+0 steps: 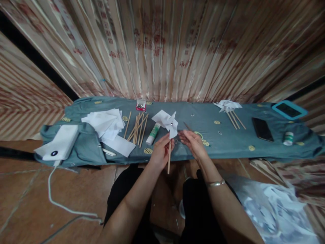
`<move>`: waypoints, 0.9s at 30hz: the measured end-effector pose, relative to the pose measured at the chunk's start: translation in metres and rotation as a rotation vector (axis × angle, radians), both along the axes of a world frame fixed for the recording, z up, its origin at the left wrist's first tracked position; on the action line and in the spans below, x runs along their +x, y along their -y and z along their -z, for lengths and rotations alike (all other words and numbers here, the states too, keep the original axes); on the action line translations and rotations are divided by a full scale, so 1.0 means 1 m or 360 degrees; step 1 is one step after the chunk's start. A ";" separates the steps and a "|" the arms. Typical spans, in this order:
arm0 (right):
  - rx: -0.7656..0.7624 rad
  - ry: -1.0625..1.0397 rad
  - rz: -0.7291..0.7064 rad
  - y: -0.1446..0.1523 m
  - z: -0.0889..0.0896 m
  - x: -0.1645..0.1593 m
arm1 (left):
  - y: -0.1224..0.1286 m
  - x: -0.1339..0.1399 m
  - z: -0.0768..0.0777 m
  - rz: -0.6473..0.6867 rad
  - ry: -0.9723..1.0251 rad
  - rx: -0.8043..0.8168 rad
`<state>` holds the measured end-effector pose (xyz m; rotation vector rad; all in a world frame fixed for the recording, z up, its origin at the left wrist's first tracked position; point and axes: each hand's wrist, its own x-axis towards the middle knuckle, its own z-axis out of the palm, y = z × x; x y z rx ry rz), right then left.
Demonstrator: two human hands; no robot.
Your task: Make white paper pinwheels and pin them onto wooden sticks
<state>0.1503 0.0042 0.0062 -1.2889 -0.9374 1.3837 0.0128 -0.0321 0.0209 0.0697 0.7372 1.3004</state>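
My left hand (161,149) is closed around the wooden stick of a white paper pinwheel (173,130), just below its blades. A silver pin head shows at the pinwheel's centre, and the stick's lower end points toward me. Close by on the right, my right hand (194,144) has its fingers stretched out toward the pinwheel, with nothing visible in them. Scissors with a green handle (198,135) lie behind that hand, partly hidden by it. A green and white glue stick (153,134) rests left of the pinwheel, beside several loose wooden sticks (138,127).
White paper sheets (105,122) and a white device (61,142) with a cable occupy the left side. A small red box (141,105) sits at the back. Several pinwheels (228,105), a phone (262,128), a blue-framed tablet (289,110) and a small green-white tube (288,138) are right.
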 end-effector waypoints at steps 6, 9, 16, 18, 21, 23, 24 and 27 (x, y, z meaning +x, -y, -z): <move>0.0142 0.0255 -0.0472 0.010 0.001 0.004 | -0.046 0.008 -0.011 0.0009 -0.0199 0.0204; 0.0100 0.0249 -0.0659 0.013 0.004 0.004 | -0.053 0.014 -0.003 0.0020 -0.0256 0.0232; 0.0140 0.0310 -0.0681 0.008 0.017 0.012 | -0.054 0.023 0.013 0.0127 -0.0423 0.0265; 0.0130 0.0281 -0.0626 0.004 0.017 0.017 | -0.055 0.025 0.016 0.0155 -0.0586 0.0349; 0.0134 0.0292 -0.0573 0.000 0.016 0.022 | -0.058 0.025 0.021 0.0222 -0.0817 0.0395; 0.0137 0.0332 -0.0576 -0.002 0.017 0.024 | -0.060 0.025 0.024 0.0255 -0.0903 0.0378; 0.0135 0.0350 -0.0590 -0.003 0.017 0.025 | -0.062 0.025 0.025 0.0263 -0.0927 0.0368; 0.0139 0.0400 -0.0610 -0.010 0.015 0.033 | -0.065 0.024 0.027 0.0258 -0.0931 0.0347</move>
